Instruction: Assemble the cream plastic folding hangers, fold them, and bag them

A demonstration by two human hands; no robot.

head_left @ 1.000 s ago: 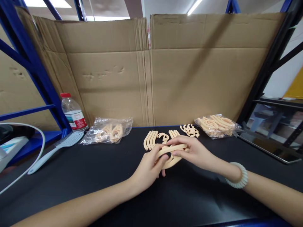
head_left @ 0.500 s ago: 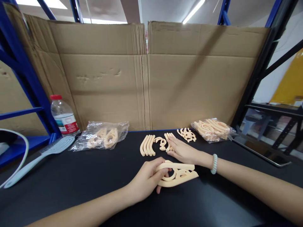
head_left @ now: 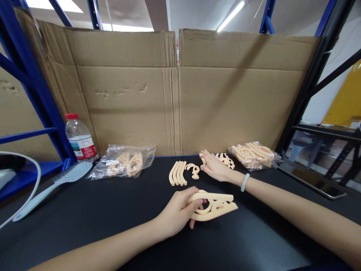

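Observation:
My left hand (head_left: 180, 212) is closed around a folded cream plastic travel hanger (head_left: 214, 216), held low over the front of the black table. Farther back, my right hand (head_left: 216, 168) has its fingers closed over a few cream hanger arms (head_left: 202, 159); most of them are hidden under the hand. To its left lie some cream plastic hooks (head_left: 194, 171) and a row of several curved hanger arms (head_left: 177, 173) set side by side. Behind the right hand, a heap of small cream hooks (head_left: 227, 160) is partly covered.
Clear plastic bags of hanger parts lie at back left (head_left: 132, 163) and back right (head_left: 255, 155). At the left are a red-capped bottle (head_left: 80, 139) and a pale hairbrush (head_left: 56, 184). A flat dark device (head_left: 313, 182) rests at right. Cardboard (head_left: 126, 94) walls the back.
My right hand has shifted back and covers the hanger arms more, and these have moved away from me with it. My left hand keeps the folded hanger in nearly the same place.

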